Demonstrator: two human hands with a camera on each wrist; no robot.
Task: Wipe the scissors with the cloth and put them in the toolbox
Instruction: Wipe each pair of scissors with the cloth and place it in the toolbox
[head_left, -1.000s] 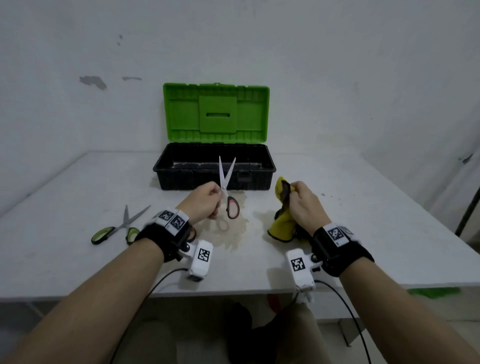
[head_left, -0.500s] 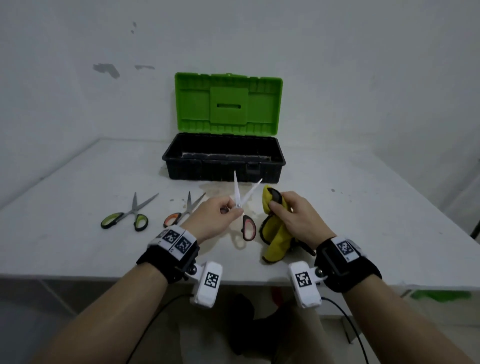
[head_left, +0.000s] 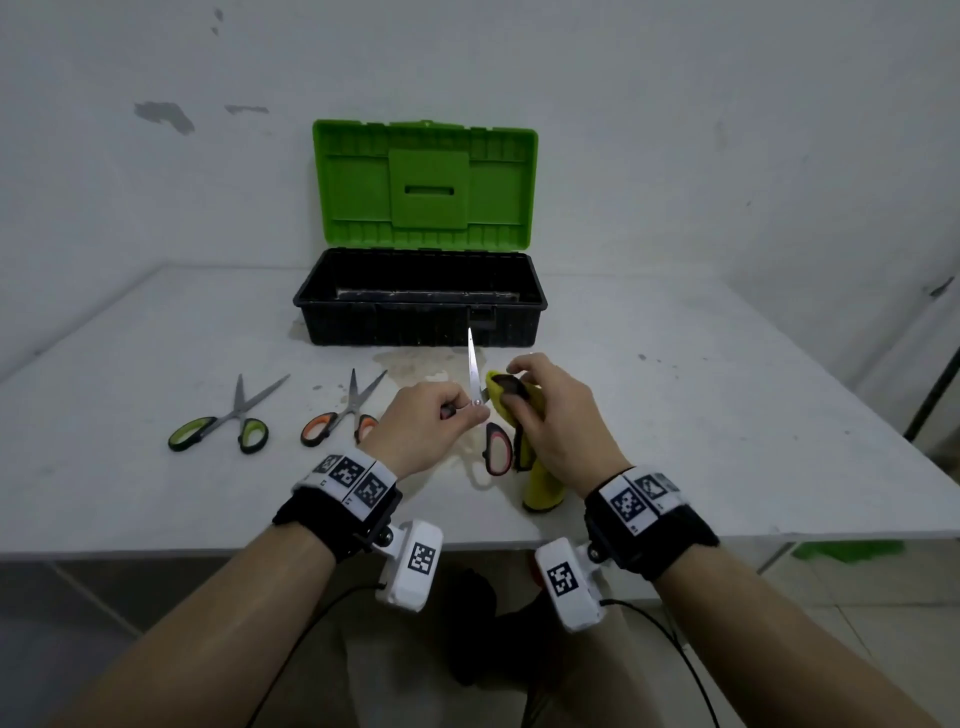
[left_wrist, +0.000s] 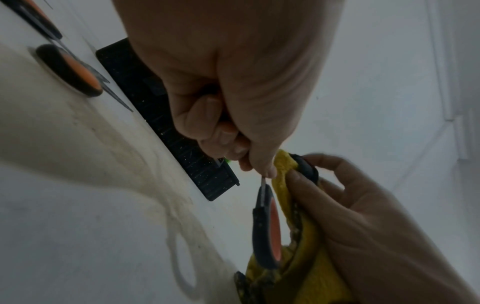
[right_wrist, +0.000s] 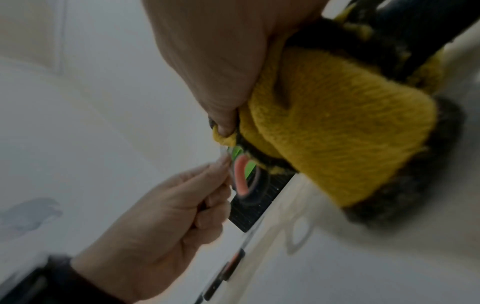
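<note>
Head view, centre frame: left hand fisted, fingers curled round one handle of the red-handled scissors, which are held upright above the table with one blade pointing up toward the toolbox; the free red handle loop hangs below the fist. Right hand just right of it, fingers and thumb curled round the yellow cloth, pressing the cloth's top against the scissors near the pivot; the second blade cannot be made out there. Cloth tail hangs down toward the near table edge. Toolbox stands upper centre, green lid up, black tray open. Left wrist view adds what the head view hides: the left fingertips pinching close at the pivot, the cloth lying against the hanging handle, and the right thumb on a dark patch of cloth. Right wrist view, blurred, shows the cloth bunched under the right palm. Two other pairs lie at left of the table: green-handled scissors and orange-handled scissors.
</note>
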